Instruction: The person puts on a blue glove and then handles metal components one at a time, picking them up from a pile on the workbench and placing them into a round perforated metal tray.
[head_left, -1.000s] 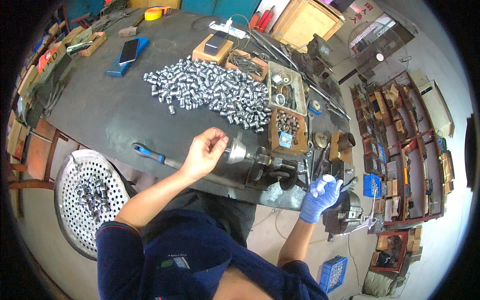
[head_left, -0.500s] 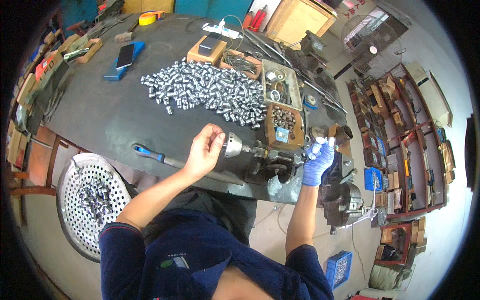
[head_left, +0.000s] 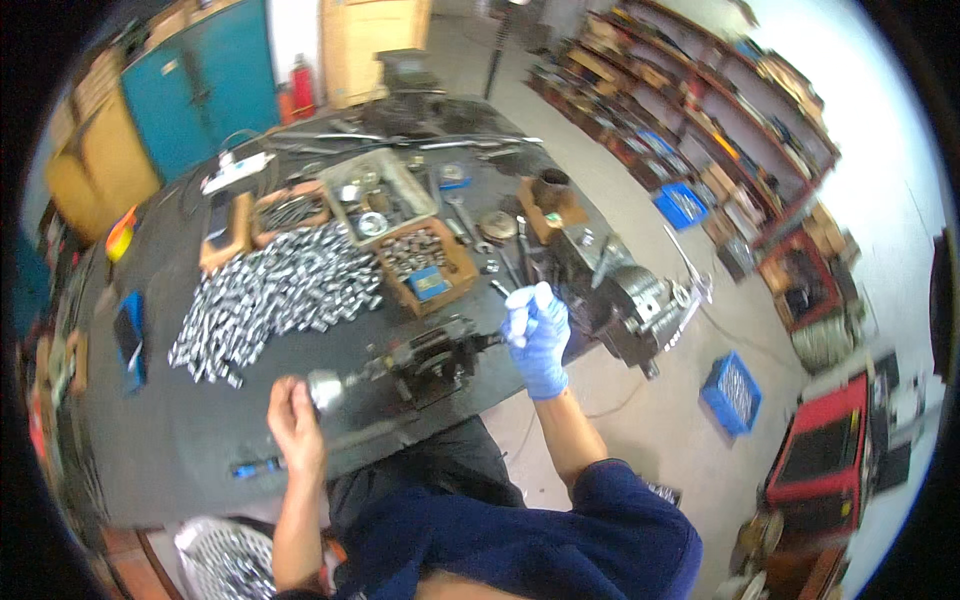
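Observation:
My bare left hand [head_left: 295,422] is at the mouth of a silvery drill chuck [head_left: 327,390], its thumb and fingers pinched together; whatever they hold is hidden. The chuck sits on the left end of a dark bench-mounted spindle device [head_left: 430,360]. At that device's right end my right hand [head_left: 538,338], in a blue glove with pale fingertips, has its fingers curled; what lies within them cannot be made out. Beyond the chuck lies a big heap of short shiny metal sleeves [head_left: 275,290]. The picture is somewhat blurred.
A wooden box of brownish small parts [head_left: 445,268] and a grey tray [head_left: 425,200] stand beyond the device. A vise [head_left: 635,300] is at the table's right edge. A blue-handled tool [head_left: 258,467] lies near the front edge, above a perforated metal bowl of parts [head_left: 190,540].
My view has swung to the right, so the table's contents sit further left and tilted. Both hands remain at the two ends of the spindle device.

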